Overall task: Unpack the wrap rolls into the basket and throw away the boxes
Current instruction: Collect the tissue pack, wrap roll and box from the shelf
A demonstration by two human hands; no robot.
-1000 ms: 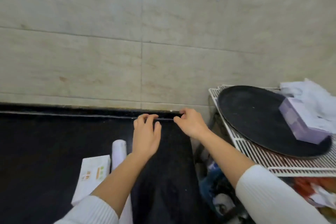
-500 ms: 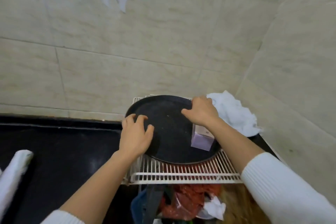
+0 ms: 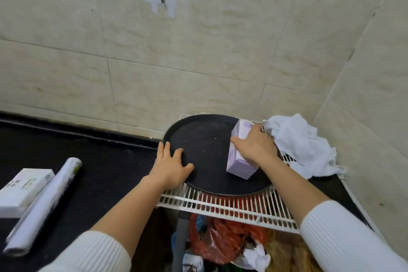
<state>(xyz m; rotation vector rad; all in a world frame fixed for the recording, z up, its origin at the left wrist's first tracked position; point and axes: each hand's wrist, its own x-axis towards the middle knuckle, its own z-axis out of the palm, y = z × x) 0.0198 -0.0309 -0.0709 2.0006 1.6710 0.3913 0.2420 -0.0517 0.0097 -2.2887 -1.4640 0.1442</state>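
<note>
On tray (image 3: 205, 139), purple box (image 3: 239, 162), lettering unreadable

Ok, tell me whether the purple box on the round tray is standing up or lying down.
Lying down. The purple box rests on a long side on the black tray, with the right hand on top.

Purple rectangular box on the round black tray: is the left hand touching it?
No. The right hand grips the purple rectangular box, while the left hand rests on the round black tray apart from it.
</note>
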